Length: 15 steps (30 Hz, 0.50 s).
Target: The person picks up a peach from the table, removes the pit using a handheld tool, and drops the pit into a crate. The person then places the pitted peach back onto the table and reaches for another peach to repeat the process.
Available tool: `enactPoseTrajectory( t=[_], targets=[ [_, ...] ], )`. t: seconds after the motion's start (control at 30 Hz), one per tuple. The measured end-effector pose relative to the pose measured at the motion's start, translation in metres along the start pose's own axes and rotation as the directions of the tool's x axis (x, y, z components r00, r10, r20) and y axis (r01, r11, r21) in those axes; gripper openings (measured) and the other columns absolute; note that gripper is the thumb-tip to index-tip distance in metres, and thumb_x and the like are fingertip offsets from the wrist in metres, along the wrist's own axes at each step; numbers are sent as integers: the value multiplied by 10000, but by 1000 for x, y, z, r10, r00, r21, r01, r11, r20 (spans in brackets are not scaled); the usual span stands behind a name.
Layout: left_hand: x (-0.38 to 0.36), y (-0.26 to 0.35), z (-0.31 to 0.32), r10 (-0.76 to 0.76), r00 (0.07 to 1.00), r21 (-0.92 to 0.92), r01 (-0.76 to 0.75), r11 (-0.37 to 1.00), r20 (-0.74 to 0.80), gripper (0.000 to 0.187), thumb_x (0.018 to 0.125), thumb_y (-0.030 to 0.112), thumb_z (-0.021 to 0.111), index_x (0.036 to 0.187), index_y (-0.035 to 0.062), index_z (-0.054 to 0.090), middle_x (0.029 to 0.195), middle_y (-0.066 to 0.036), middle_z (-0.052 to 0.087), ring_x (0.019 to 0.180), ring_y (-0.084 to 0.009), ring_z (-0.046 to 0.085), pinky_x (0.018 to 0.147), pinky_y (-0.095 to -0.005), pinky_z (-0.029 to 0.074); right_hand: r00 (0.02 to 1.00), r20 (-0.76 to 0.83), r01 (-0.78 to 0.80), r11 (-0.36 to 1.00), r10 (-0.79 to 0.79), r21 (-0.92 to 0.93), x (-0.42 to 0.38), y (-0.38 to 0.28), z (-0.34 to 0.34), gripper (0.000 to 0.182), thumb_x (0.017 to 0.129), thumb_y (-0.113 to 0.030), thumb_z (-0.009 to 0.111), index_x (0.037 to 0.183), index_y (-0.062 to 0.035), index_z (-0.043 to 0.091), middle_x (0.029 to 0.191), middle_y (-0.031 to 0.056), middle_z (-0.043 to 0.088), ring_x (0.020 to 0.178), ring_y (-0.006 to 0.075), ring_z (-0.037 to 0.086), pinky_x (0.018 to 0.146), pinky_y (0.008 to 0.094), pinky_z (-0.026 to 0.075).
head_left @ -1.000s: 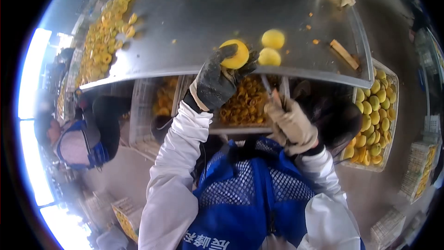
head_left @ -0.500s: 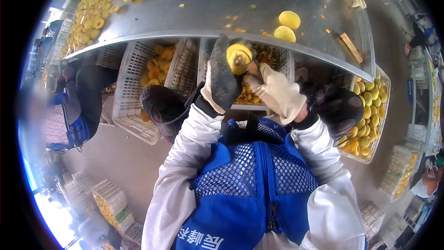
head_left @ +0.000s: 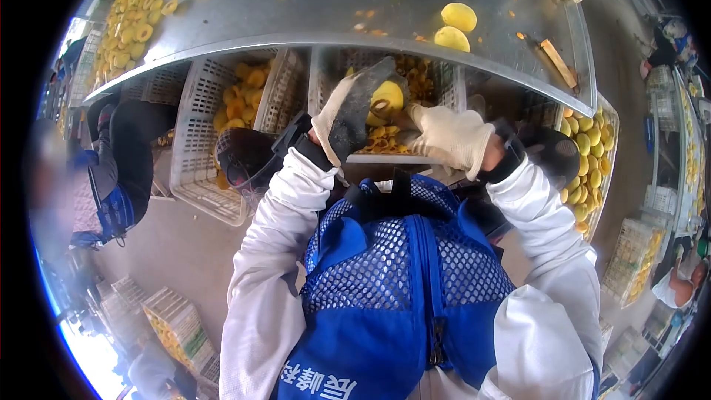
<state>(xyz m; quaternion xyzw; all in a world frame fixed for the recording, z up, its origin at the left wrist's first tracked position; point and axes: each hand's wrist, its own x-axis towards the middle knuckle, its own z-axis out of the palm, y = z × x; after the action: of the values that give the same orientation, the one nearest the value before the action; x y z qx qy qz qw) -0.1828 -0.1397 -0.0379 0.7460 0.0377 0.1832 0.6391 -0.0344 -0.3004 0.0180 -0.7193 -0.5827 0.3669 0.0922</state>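
Note:
My left hand (head_left: 354,110), in a glove with a dark coated palm, is closed around a yellow peach half (head_left: 388,96) whose cut side faces towards me. My right hand (head_left: 448,135), in a cream knitted glove, is closed beside it on a pitting tool, mostly hidden by fingers and fruit. Both hands are over a white crate (head_left: 385,158) that holds orange peach scraps (head_left: 418,78), just below the metal table's front edge. On the table (head_left: 311,7), two yellow peaches (head_left: 459,17) lie close together beyond my right hand.
A heap of peach halves (head_left: 127,41) covers the table's left end. A wooden stick (head_left: 558,64) lies near its right corner. Crates with peaches stand left (head_left: 211,204) and right (head_left: 609,122) of my knees. Another person (head_left: 111,185) sits at my left.
Both hands have drawn apart slightly, and the left has turned with the peach half. The tool, visible against the fruit before, is now mostly hidden. The view has shifted a little.

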Motion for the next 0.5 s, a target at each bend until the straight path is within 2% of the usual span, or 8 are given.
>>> enactPoseTrajectory(
  t=[0.07,0.1,0.2,0.27,0.33,0.4,0.43,0.5],
  targets=[
    [3,-2,-4,85,991,306,-112,946,99,582,789,8,692,1347,-42,536,1233,-173,649,1091,-246,654,961,-329,514,984,158,-110,974,79,198,-6,-9,-18,423,981,-372,585,1110,29,615,722,144,661,653,241,661,565,331,496],
    [5,-2,-5,86,991,305,-114,946,104,582,789,8,692,1347,-42,536,1233,-173,649,1091,-246,654,961,-329,514,939,324,-240,900,119,365,-8,-11,-23,388,980,-362,593,1086,9,629,653,92,634,586,189,632,516,307,470],
    [7,1,-2,73,989,306,-111,946,132,597,761,35,694,1334,-49,550,1212,-195,656,1079,-293,662,948,-343,518,937,344,-170,778,-63,605,-2,6,-11,230,977,-249,553,1005,-33,629,566,-51,487,461,43,461,458,224,383],
    [9,12,5,-132,986,140,117,983,99,583,779,143,707,1308,-54,561,1158,-190,674,1039,-305,676,898,-360,537,945,265,-80,647,-194,758,3,24,10,266,1005,-277,557,1026,-19,616,560,-53,461,428,42,406,412,205,345],
    [7,9,7,-8,998,181,-4,983,67,492,815,137,680,1259,-49,580,1121,-166,680,1002,-284,679,903,-345,535,841,401,-428,6,-362,904,2,35,21,315,1021,-299,573,1015,5,655,612,-44,533,527,57,494,495,231,414],
    [10,8,9,123,992,233,-128,964,40,404,850,130,653,1211,-43,598,1085,-141,686,964,-263,682,908,-329,534,845,278,-343,-66,-456,937,0,37,36,321,1030,-285,569,1043,24,653,663,-32,561,596,27,518,536,177,442],
    [10,8,15,51,998,-192,-58,980,-39,413,888,133,638,1257,-35,559,1088,-142,677,981,-271,674,913,-340,537,850,210,-363,-249,-483,898,-1,34,44,325,1025,-289,577,1057,26,651,698,-21,572,614,22,522,556,156,454],
    [10,11,34,-156,984,-873,3,487,-83,434,965,137,609,1348,-21,480,1095,-144,659,1016,-286,659,924,-363,541,865,129,-357,-414,-484,838,-4,22,47,348,1008,-304,602,1099,31,637,777,-1,596,615,10,518,528,110,450]
  ],
)
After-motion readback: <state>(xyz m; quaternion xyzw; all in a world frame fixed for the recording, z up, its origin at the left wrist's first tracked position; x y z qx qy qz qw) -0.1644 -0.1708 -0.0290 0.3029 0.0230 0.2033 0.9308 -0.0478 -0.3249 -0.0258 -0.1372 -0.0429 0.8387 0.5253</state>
